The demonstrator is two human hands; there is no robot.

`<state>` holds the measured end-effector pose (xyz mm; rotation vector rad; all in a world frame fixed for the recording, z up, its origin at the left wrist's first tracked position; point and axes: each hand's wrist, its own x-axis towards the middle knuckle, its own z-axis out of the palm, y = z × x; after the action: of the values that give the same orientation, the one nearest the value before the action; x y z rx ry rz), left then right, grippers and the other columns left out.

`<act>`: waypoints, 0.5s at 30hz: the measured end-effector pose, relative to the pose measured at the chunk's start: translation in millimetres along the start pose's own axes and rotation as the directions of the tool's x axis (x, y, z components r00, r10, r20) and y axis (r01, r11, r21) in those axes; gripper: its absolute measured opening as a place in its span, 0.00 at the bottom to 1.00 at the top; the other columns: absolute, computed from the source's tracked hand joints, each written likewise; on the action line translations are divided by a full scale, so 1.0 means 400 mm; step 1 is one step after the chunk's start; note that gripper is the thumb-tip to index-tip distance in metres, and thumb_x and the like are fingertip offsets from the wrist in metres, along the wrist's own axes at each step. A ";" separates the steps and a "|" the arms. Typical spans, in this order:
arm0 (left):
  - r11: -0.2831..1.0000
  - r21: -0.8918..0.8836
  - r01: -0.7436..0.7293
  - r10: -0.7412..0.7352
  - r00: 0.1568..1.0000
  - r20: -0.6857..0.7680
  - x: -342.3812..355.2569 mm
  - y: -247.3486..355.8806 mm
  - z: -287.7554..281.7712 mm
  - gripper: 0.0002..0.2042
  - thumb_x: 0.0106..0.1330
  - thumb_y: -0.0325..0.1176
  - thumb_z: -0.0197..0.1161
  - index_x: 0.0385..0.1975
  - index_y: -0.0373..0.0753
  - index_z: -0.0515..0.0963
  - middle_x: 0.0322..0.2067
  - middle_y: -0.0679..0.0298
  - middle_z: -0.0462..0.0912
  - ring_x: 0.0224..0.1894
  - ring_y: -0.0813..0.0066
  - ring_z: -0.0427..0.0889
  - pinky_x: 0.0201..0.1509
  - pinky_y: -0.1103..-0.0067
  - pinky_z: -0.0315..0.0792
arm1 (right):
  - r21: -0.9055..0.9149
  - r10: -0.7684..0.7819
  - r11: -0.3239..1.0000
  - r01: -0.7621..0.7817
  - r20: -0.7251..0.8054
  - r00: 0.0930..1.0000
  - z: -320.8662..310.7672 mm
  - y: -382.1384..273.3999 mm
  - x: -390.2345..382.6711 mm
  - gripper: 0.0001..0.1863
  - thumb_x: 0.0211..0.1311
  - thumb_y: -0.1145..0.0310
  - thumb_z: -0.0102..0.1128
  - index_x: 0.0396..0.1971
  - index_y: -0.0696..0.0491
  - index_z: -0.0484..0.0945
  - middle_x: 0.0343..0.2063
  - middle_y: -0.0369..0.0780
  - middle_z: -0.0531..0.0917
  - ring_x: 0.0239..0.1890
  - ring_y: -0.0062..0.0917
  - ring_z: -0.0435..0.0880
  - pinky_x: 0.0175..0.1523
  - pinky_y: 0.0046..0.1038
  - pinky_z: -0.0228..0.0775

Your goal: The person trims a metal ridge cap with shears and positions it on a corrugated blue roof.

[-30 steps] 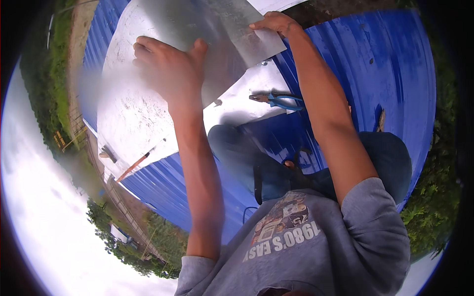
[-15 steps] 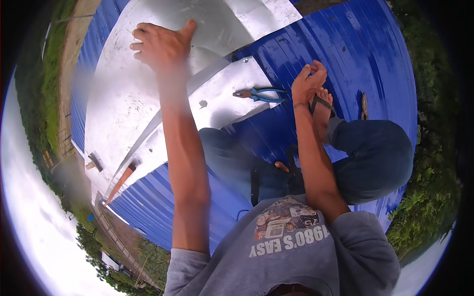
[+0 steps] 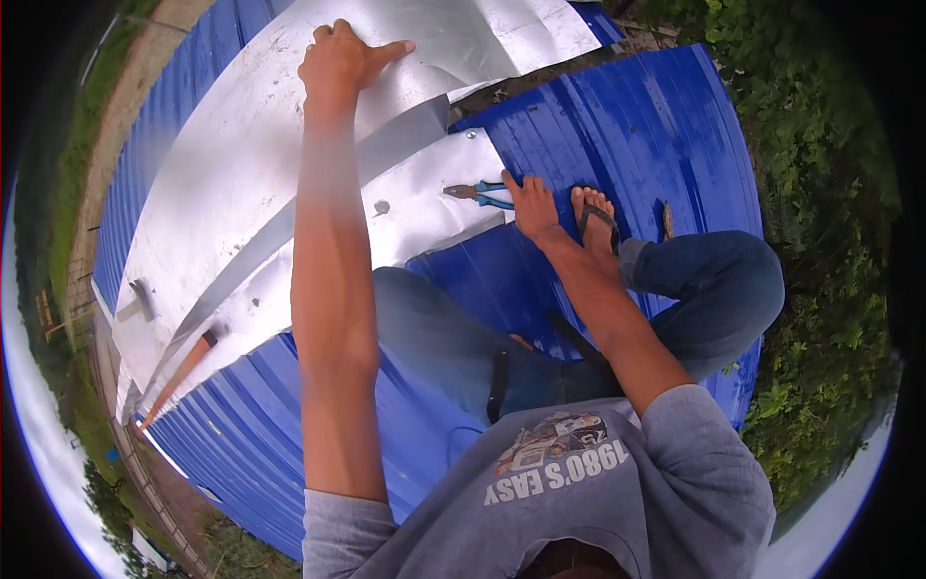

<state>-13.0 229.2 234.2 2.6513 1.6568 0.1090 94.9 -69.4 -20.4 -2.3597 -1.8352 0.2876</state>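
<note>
My left hand (image 3: 340, 63) presses on the large, shiny metal sheet (image 3: 231, 164), thumb held away from the fingers. It holds nothing. The blue-handled pliers (image 3: 479, 193) lie on a lower strip of the same bright metal (image 3: 415, 188), jaws toward the left. Over the ends of the handles is my right hand (image 3: 533, 205), its fingers closed down on them and partly hiding them. A raised grey edge (image 3: 405, 140) of sheet runs between the two bright areas. Beyond the pliers a small bolt head (image 3: 471, 135) shows in the strip.
Blue ribbed roofing (image 3: 617, 125) lies beneath me. At the left are a reddish-brown stick-like handle (image 3: 180, 378) and a small grey tool (image 3: 141, 299), perhaps a hammer head. My sandalled foot (image 3: 598, 217) rests beside my right hand. Green bushes (image 3: 820, 318) border the roof's right edge.
My right hand has moved left from beside my foot onto the pliers' handles. My left hand has slid farther away over the metal sheet. The whole view has shifted slightly.
</note>
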 end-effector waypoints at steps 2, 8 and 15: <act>1.000 -0.018 0.022 -0.021 0.998 0.062 0.010 -0.019 -0.007 0.51 0.42 0.75 0.64 0.54 0.31 0.73 0.55 0.46 0.74 0.49 0.50 0.82 0.51 0.61 0.77 | 0.004 -0.030 1.000 0.030 0.042 0.999 -0.039 -0.014 0.004 0.25 0.50 0.71 0.61 0.52 0.52 0.70 0.40 0.47 0.76 0.45 0.41 0.75 0.47 0.41 0.68; 0.999 -0.004 0.039 -0.039 0.997 0.068 0.015 0.001 -0.005 0.47 0.42 0.71 0.68 0.50 0.31 0.76 0.49 0.52 0.77 0.49 0.57 0.81 0.48 0.65 0.78 | 0.055 0.309 0.941 -0.334 0.260 0.915 -0.101 -0.016 -0.104 0.30 0.45 0.66 0.64 0.53 0.52 0.68 0.43 0.52 0.75 0.47 0.47 0.78 0.48 0.43 0.73; 0.997 0.081 0.001 -0.011 0.992 0.126 0.039 0.058 -0.024 0.44 0.45 0.70 0.67 0.50 0.33 0.76 0.52 0.53 0.76 0.50 0.61 0.81 0.49 0.67 0.77 | 0.238 0.259 0.926 -0.294 0.169 0.951 -0.119 0.104 -0.160 0.37 0.54 0.61 0.67 0.62 0.55 0.63 0.54 0.54 0.72 0.58 0.49 0.72 0.61 0.43 0.68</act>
<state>14.1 232.7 245.5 2.6480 1.6641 -0.1267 130.0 -141.5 20.5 -2.4543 -1.4001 0.6913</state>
